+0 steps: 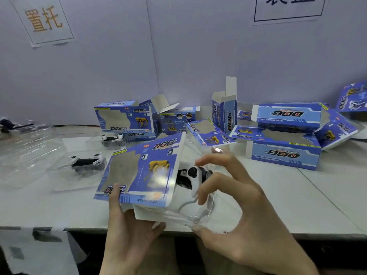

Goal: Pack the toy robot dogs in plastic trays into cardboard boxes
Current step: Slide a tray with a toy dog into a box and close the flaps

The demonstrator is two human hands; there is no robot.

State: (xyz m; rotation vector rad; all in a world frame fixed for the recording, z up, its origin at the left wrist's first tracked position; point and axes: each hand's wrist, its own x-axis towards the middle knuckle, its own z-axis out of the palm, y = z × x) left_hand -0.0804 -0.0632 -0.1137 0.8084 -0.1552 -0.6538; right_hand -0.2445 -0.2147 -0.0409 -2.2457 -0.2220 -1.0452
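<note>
Partway in box (139, 171), tray (198, 215) between fingers (218, 177)

1. On my remote feed, a pale lavender panel wall (99, 72) backs the station.
2. White paper sign with orange characters (42, 20) hangs left; white paper sign with dark-blue characters (290, 8) right.
3. White flat worktable (297, 195) runs below.

The near cardboard box (139, 171) is blue, with a yellow dog picture and a grey window. The toy robot dog (193, 175) in the clear plastic tray (206, 212) is white and black. The far-left wall sign (43, 20) bears orange characters, the far-right wall sign (290, 6) dark blue.
</note>
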